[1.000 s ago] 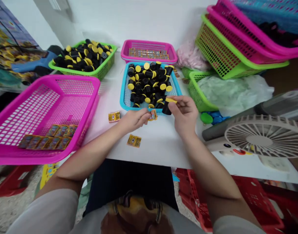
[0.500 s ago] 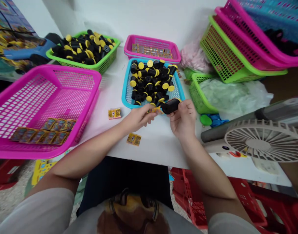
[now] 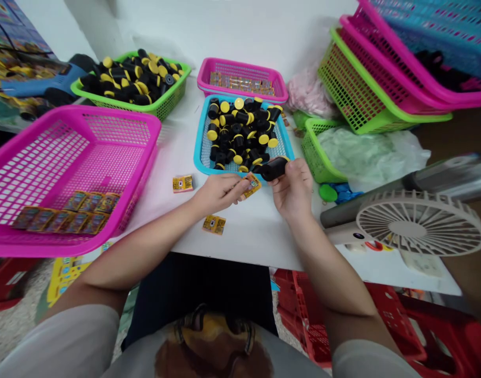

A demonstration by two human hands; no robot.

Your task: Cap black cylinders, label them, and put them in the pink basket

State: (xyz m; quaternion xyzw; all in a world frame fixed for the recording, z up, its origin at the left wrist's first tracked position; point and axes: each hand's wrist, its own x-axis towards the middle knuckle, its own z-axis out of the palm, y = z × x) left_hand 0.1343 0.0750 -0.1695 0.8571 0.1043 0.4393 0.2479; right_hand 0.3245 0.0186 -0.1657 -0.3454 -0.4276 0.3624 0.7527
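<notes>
My left hand [image 3: 223, 192] is closed on a small orange printed card [image 3: 251, 186], which sticks out past its fingertips. Between the fingers and thumb of my right hand [image 3: 294, 190] is a black cylinder with a yellow end [image 3: 274, 168], tilted, its dark end facing left. Card and cylinder are apart by a small gap. Just beyond both hands stands a blue basket [image 3: 198, 152] heaped with black-and-yellow cylinders [image 3: 240, 131]. On the white table, a stack of orange cards [image 3: 183, 183] lies left of my left hand, and another card piece [image 3: 214, 224] lies nearer me.
A pink basket [image 3: 118, 123] at left holds rows of filled packets [image 3: 79, 212]. Behind are a green basket of cylinders [image 3: 173, 100] and a pink basket [image 3: 282, 86]. At right, a fan [image 3: 408, 231], a plastic bag [image 3: 374, 152] and stacked baskets [image 3: 354, 89] crowd the table.
The card in my left hand has turned and now shows more of its printed face, drawn slightly away from the cylinder. My right hand keeps hold of the cylinder. The view has shifted slightly.
</notes>
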